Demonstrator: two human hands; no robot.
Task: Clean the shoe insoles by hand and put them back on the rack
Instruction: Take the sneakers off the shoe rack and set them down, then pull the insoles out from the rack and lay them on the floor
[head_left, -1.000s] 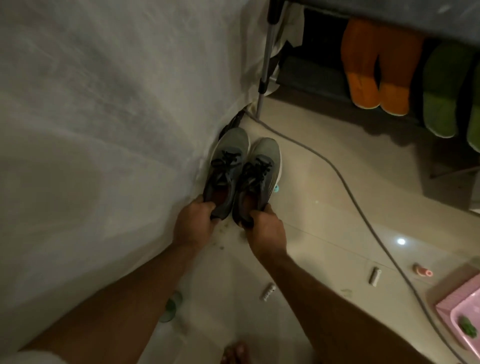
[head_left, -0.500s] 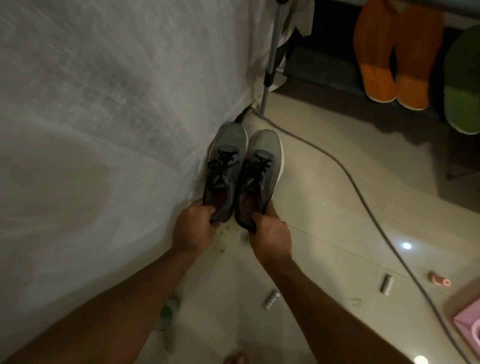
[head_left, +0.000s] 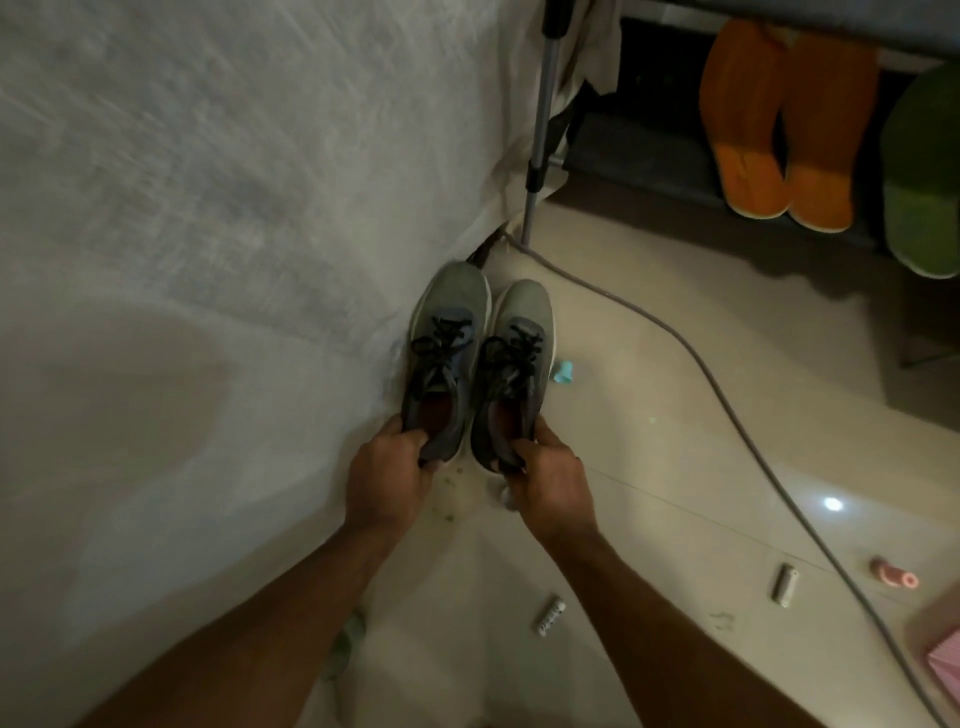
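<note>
Grey-green shoes (head_left: 478, 358) with black laces (head_left: 441, 338); orange slippers (head_left: 779, 124); green slipper (head_left: 924, 176); beige floor (head_left: 675, 441); white cloth (head_left: 208, 208); grey cable (head_left: 727, 405).

The two sneakers (head_left: 475, 358) have matt grey knit-looking cloth uppers, black cord laces and pale smooth soles. The floor (head_left: 649, 467) is glossy tile, bright with a reflected light spot. To the left hangs a white sheet (head_left: 208, 208) of thin, faintly rough woven cloth. The rack pole (head_left: 540, 130) looks like smooth, dully shining metal with dark plastic joints. The orange slippers (head_left: 774, 124) appear soft and matt. The grey cable (head_left: 727, 415) has a smooth, matt sheath.
</note>
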